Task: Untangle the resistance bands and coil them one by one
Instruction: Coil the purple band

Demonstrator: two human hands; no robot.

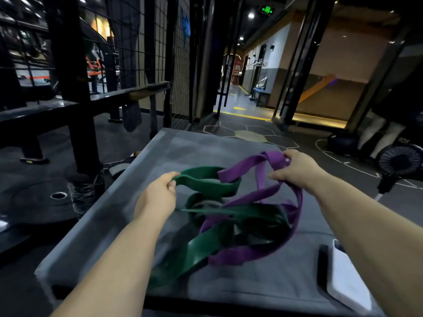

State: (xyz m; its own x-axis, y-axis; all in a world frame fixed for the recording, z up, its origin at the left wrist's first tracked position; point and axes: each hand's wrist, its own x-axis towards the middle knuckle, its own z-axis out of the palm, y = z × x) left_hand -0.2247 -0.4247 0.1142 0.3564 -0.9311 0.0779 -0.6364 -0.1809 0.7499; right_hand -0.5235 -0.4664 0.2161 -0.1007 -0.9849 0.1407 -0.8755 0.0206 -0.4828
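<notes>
A green resistance band (206, 241) and a purple resistance band (258, 195) lie tangled together on a grey padded box top (109, 225). My left hand (158, 193) pinches a loop of the green band at the left. My right hand (297, 170) grips a fold of the purple band at the upper right and holds it lifted off the surface. The purple strands cross over and under the green ones in the middle.
A white flat object (348, 277) and a thin black item (322, 266) lie at the box's right front corner. A black bench (45, 110) and wire fence stand to the left, weight plates (57, 197) on the floor, a small fan (398, 163) at right.
</notes>
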